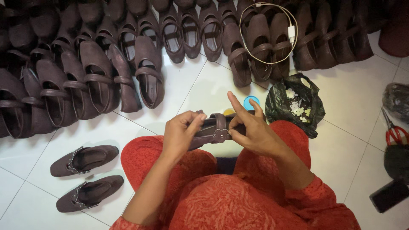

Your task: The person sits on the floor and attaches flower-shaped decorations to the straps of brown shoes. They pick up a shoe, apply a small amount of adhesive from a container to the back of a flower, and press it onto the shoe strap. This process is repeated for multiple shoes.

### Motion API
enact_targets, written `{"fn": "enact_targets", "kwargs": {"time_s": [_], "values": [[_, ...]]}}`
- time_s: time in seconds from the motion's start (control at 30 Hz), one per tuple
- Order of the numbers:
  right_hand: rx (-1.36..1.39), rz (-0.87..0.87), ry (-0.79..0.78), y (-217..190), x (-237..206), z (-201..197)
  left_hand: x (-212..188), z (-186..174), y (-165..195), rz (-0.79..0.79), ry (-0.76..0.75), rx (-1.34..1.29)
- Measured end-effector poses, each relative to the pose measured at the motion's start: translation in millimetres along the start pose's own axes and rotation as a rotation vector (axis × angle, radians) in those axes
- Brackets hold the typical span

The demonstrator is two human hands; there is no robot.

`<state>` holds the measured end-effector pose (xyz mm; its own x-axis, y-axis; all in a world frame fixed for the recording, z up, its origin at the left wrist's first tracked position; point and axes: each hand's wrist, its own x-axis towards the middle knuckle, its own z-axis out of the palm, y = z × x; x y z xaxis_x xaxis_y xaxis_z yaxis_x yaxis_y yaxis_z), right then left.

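I hold a dark brown strap shoe over my lap, which is clothed in red fabric. My left hand grips the shoe's left end, thumb pressed near the strap. My right hand holds the right side, index finger raised, thumb beside a flower-shaped ornament on the strap. Behind the shoe, a small blue lid and a bit of yellow peek out.
Rows of matching brown shoes cover the white tiled floor ahead and left. Two shoes lie at my left. A black bag of white flower pieces sits right, red-handled scissors farther right, a white cable atop shoes, and a dark phone.
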<state>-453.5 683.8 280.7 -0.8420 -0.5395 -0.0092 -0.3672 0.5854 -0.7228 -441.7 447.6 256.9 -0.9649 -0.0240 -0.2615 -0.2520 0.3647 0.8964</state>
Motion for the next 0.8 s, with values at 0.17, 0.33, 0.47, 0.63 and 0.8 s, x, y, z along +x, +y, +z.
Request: {"fn": "enact_targets", "kwargs": {"time_s": [0.17,0.33,0.47,0.63,0.8], "values": [[-0.009,0.000,0.004,-1,1,0,-5,4,-2,0.569,0.120,-0.073],[-0.054,-0.025,0.027,-2,1,0,-13,10,7,0.029,-0.187,0.128],[-0.072,-0.049,0.046,-3,-1,0,-16,12,11,0.001,-0.303,0.106],[-0.061,-0.071,0.030,-4,-3,0,-18,13,8,0.023,-0.290,0.040],[-0.065,-0.107,0.044,-6,-3,2,-18,16,9,-0.017,-0.276,0.018]]}}
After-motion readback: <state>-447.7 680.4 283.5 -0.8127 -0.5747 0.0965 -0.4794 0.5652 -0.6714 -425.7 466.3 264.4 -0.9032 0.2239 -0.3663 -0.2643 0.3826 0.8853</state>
